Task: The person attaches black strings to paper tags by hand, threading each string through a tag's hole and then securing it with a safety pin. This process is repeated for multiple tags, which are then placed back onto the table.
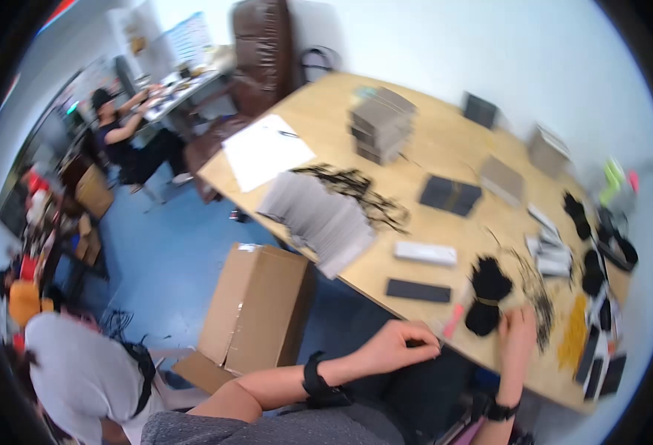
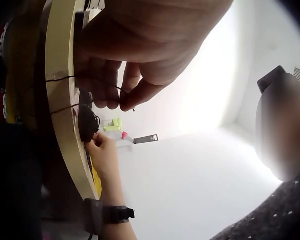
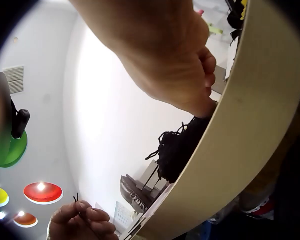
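Note:
Thumb and forefinger of my left hand [image 1: 397, 347] pinch a thin black cord [image 2: 101, 81], its short end poking out past the fingertips in the left wrist view. That hand is just off the table's front edge. My right hand [image 1: 518, 337] is at the table, beside a tied bundle of black cords [image 1: 487, 285]. Its fingers bend down at the bundle's side in the right wrist view [image 3: 190, 65]; I cannot tell whether they hold a cord. A dark flat strip [image 1: 418, 290] and a white box [image 1: 425, 253] lie left of the bundle.
On the table [image 1: 363, 278] are a long stack of grey cards [image 1: 319, 219], loose black cords [image 1: 356, 189], stacked grey boxes [image 1: 382, 122] and yellow cords [image 1: 572, 334] at right. A cardboard carton [image 1: 256, 308] stands on the floor. Another person [image 1: 130, 141] sits far left.

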The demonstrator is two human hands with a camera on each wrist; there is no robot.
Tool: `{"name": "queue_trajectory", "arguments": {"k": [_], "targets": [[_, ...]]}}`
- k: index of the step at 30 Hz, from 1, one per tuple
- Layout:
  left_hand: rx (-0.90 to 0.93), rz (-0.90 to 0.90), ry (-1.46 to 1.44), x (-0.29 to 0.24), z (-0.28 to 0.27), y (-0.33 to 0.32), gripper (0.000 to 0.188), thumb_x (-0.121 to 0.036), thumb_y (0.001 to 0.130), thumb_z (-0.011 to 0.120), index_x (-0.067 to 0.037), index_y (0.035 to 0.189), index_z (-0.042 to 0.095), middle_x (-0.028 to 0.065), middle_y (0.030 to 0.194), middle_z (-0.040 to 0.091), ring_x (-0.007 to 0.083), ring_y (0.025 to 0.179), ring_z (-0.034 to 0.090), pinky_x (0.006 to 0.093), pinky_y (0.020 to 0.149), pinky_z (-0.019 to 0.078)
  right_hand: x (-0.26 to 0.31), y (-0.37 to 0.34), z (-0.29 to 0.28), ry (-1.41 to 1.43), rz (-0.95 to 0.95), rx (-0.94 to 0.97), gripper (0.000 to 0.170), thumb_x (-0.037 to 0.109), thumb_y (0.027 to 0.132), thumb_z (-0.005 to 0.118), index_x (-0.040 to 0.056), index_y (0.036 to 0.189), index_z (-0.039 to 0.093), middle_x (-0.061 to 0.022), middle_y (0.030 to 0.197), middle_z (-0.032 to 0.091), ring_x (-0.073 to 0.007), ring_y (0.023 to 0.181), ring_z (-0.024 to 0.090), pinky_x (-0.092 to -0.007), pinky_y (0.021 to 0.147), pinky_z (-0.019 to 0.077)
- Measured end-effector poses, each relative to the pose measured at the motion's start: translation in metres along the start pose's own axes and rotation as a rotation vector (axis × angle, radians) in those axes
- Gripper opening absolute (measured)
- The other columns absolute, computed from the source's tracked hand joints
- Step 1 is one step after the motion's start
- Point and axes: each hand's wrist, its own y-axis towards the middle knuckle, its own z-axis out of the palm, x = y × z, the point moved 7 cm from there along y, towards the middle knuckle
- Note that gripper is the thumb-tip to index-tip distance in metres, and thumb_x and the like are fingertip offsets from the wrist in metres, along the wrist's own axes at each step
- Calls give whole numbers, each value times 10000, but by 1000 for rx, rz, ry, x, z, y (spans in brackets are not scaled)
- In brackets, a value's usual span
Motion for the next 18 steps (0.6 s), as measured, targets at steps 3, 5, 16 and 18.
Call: {"name": "queue_trajectory", "arguments": {"k": [3,5,16,18], "targets": [[-78,35,6,-5,-20,-13,118,-106,888,696,4,932,697,82,963,679,159,932,635,297,856,483,-8,3,10,-50,20,48,100,27,772,648,5,825,566,-178,884,521,-389,855,548,-468,739,453],[-136,67,27,-4,-36,-24,134,-118,891,695,9,931,693,79,953,674,161,925,634,296,846,486,-17,4,13,-113,-70,31,109,54,818,665,6,892,602,-125,861,548,-295,800,569,-407,696,460],[-294,98,60,-21,-66,-40,140,-125,886,688,14,908,687,68,886,673,141,852,624,288,765,489,9,0,-44,467,160,22,235,179,992,578,-48,1033,622,-172,898,654,-239,785,629,-347,728,523],[-274,77,52,-24,-66,-34,143,-137,885,699,3,912,698,61,894,683,130,862,629,280,777,497,25,-22,-34,545,313,215,335,179,1019,469,56,1292,621,-129,1257,643,-243,1101,625,-299,900,503]]}}
